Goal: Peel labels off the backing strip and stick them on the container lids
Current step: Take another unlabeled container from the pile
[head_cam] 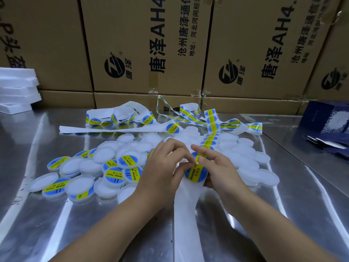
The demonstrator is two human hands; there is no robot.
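Observation:
A white backing strip runs from the table's near edge up between my hands and on into a tangle at the back. A round blue and yellow label sits on the strip between my hands. My left hand pinches the label's upper edge with thumb and fingertips. My right hand grips the strip beside the label, thumb on top. White round container lids lie heaped behind and to the right. Lids bearing labels are piled at the left.
Everything lies on a shiny metal table. Cardboard boxes wall off the back. White foam trays are stacked at far left. Dark blue cartons lie at right. Loops of label strip sprawl across the back.

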